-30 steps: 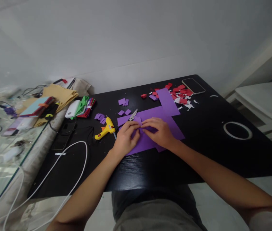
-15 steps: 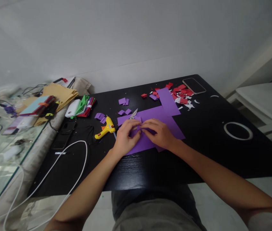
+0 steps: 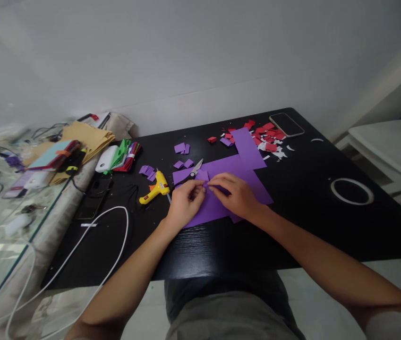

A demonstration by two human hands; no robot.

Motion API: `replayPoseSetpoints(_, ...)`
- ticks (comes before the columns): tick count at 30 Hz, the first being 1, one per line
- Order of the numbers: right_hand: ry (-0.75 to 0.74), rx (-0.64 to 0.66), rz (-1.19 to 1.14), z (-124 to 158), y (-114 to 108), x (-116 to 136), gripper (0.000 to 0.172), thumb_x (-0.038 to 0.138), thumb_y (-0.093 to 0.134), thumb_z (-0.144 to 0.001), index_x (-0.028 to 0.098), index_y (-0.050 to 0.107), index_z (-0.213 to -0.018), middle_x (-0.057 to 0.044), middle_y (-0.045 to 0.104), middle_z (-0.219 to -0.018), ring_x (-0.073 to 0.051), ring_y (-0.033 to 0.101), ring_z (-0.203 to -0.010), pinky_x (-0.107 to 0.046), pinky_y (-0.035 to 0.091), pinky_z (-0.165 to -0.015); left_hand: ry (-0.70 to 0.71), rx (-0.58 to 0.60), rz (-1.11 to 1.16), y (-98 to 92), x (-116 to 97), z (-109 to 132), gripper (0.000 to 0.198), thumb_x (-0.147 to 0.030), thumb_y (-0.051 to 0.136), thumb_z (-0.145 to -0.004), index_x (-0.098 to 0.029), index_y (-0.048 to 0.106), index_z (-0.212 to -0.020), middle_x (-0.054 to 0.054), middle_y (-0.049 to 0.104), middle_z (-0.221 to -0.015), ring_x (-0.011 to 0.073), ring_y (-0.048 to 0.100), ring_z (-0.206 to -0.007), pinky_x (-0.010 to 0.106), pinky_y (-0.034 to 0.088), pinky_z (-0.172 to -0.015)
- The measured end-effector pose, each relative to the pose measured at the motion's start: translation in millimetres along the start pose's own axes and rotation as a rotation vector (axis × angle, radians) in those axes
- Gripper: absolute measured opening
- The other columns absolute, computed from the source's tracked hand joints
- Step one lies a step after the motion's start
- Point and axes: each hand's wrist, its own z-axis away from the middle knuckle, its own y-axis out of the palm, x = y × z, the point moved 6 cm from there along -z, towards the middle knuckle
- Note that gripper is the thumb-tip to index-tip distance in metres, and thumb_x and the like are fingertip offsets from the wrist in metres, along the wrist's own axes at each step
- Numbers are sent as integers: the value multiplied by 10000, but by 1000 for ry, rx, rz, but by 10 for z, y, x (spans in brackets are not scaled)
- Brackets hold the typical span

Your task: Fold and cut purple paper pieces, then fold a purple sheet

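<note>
My left hand (image 3: 185, 202) and my right hand (image 3: 236, 194) meet fingertip to fingertip above large purple paper sheets (image 3: 207, 213). Between their pinched fingers is a small piece of purple paper (image 3: 205, 183), mostly covered by the fingertips. Scissors (image 3: 196, 170) with black handles lie just beyond my left hand, blades pointing away. To the left of that hand, a yellow glue gun (image 3: 159, 188) rests on its side. Small cut purple pieces (image 3: 182, 148) sit in several little groups behind the scissors and glue gun.
A longer purple strip (image 3: 248, 148) overlaps the sheets near red and white scraps (image 3: 273, 141). A phone (image 3: 286, 124) lies at the back right, a white ring (image 3: 352, 191) at the right. A white cable (image 3: 126, 236) loops over the black table's left side; bundled colored material (image 3: 125, 156) sits behind.
My left fingers have curled and drawn back slightly, showing more of the scissors. Both hands stay pinched together over the purple sheets.
</note>
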Motion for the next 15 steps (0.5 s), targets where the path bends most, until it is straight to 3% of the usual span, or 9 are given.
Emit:
replayPoseSetpoints(8,-58,36,49,-9,-24,54,167,160,546,-1028,194,709,-1037,-115,775,-1086,-254,741,-1028,-417,612,-915,234,-21,-197,-4,-132,24,195,-154,622,-942,-146,743,-1095,26,711,-796,138,661,-704,252,530,-668)
replayPoseSetpoints(15,-13,86,47,-3,15,43,184,162,516,-1032,221,690,-1043,-102,782,-1046,-262,748,-997,-435,618,-889,291,-7,-254,12,-177,27,194,-160,606,-967,-151,736,-1111,15,668,-780,137,623,-704,257,515,-673)
